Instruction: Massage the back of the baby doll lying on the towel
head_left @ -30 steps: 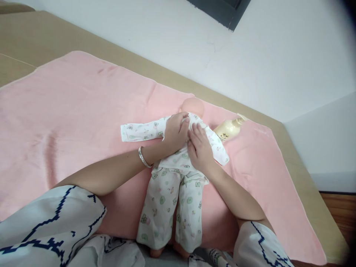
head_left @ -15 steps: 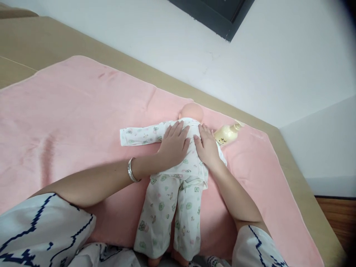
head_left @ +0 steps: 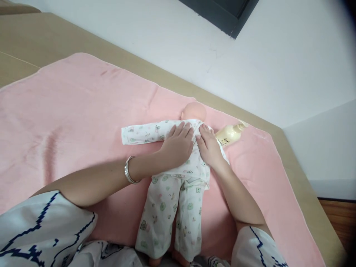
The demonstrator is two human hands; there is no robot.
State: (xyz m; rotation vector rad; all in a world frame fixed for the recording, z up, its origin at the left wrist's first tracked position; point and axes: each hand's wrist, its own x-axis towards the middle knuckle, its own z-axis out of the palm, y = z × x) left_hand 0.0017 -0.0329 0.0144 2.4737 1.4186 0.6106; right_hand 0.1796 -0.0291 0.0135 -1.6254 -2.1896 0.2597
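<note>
A baby doll (head_left: 192, 111) lies face down on a pink blanket (head_left: 69, 107), dressed in a white printed top (head_left: 144, 132) and matching trousers (head_left: 169, 215). My left hand (head_left: 178, 144) lies flat on the doll's back, fingers stretched out, with a silver bangle (head_left: 128, 170) on that wrist. My right hand (head_left: 208, 146) rests flat beside it on the right side of the back. One empty-looking sleeve stretches out to the left.
A cream pump bottle (head_left: 229, 134) lies on the blanket just right of the doll's shoulder. The blanket covers a tan bed surface (head_left: 303, 193) against a white wall (head_left: 250, 66). Wooden floor (head_left: 339, 218) shows at the right.
Both hands have slid down from the doll's neck and collar onto its back and flattened out. The camera view shifted slightly.
</note>
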